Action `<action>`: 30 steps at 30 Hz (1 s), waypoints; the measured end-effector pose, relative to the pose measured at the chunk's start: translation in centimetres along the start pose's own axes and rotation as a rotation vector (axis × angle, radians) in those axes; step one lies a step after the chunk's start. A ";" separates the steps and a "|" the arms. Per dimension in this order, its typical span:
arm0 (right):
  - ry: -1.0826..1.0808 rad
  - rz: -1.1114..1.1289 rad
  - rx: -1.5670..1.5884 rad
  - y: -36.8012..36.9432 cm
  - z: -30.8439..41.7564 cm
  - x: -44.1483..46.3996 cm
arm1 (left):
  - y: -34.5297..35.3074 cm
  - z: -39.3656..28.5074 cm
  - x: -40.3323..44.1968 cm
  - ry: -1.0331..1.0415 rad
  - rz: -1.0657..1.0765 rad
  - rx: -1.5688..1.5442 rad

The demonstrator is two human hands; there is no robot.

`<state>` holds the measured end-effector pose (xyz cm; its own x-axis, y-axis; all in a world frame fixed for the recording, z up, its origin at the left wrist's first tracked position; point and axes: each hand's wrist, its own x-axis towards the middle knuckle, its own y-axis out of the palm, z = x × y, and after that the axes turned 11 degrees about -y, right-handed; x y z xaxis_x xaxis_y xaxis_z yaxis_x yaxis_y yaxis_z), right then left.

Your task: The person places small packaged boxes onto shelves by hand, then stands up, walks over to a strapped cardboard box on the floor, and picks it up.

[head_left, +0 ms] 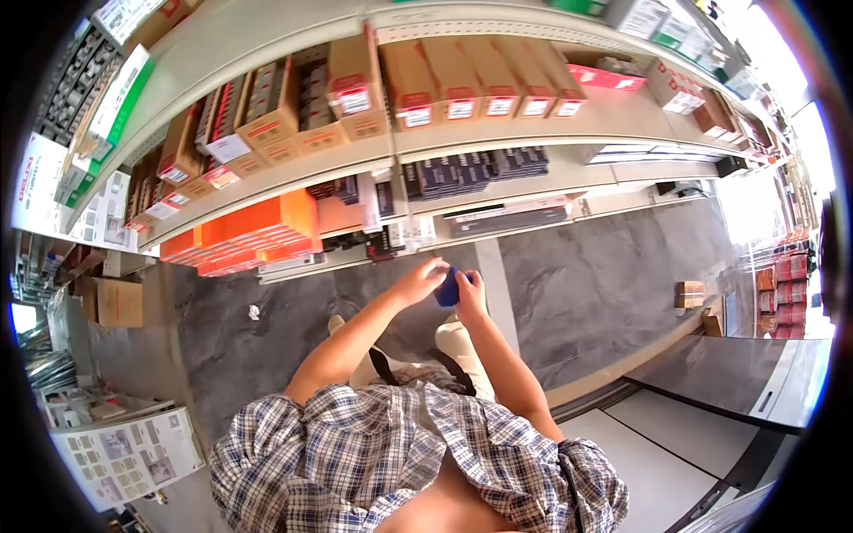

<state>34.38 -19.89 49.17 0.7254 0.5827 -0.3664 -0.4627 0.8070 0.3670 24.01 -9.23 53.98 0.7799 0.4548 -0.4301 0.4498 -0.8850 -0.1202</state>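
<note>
A small dark blue item (448, 290) is held in front of my body, between my two hands; its kind is too small to make out. My left hand (421, 282) has its fingers closed at the item's upper left edge. On the other side, my right hand (471, 291) pinches its right edge with thumb and fingers. Both hands are over the grey floor, short of the lowest shelf (355, 261). Parts of the fingers are hidden behind the blue item.
Shelves ahead carry brown cartons (458, 80), orange boxes (258, 229) and dark boxes (471, 171). A glass-topped counter (711, 373) stands at the right. A small carton (689, 294) sits on the floor there. White scrap (254, 313) lies on the floor at left.
</note>
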 end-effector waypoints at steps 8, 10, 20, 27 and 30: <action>0.023 -0.054 -0.131 -15.7 7.9 0.0 | 7.2 -3.6 -0.2 0.056 -0.136 0.168; 0.010 -0.109 -0.116 -17.6 9.0 -0.7 | 8.0 -2.3 -0.3 0.057 -0.158 0.177; -0.061 -0.501 -0.079 -21.1 3.5 -6.3 | 9.1 3.8 -0.9 -0.093 -0.166 -0.258; -0.056 -0.381 -0.307 -24.6 1.3 -7.3 | 10.3 11.6 -8.5 -0.036 -0.304 -0.171; -0.075 -0.416 -0.265 -24.2 1.5 -9.0 | 9.2 14.7 -12.3 -0.181 -0.404 -0.200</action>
<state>39.81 -44.82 44.91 0.9060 0.2058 -0.3698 -0.2332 0.9719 -0.0305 12.17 -24.42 45.00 0.4451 0.7181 -0.5350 0.7901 -0.5961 -0.1430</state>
